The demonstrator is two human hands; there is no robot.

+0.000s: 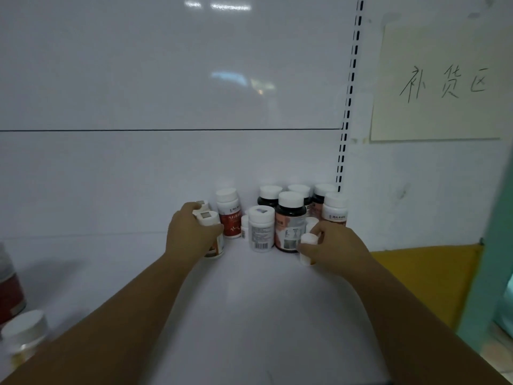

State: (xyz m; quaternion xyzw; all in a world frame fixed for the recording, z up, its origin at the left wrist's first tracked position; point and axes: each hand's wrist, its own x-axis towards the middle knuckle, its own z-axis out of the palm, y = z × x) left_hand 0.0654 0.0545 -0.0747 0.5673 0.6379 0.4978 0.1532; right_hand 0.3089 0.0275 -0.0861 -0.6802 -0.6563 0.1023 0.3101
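At centre frame, on the shelf (249,315), I see my left hand (190,236) curled round a white bottle (206,218). It stands upright, cap up, long axis vertical. My right hand (340,250) pinches a small bottle (308,240), also upright, just beside the dark jar (290,220).

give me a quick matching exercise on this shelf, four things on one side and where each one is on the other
Things
1. white plastic bottle with a grey square on its cap
2. small white plastic bottle with a plain cap
3. white plastic bottle with a barcode label
4. cream paper sign with handwritten characters

Places
A. in the grip of the right hand
B. stuck up high at the far right
C. in the grip of the left hand
D. standing free between the two hands

Pairs: 1-C, 2-A, 3-D, 4-B
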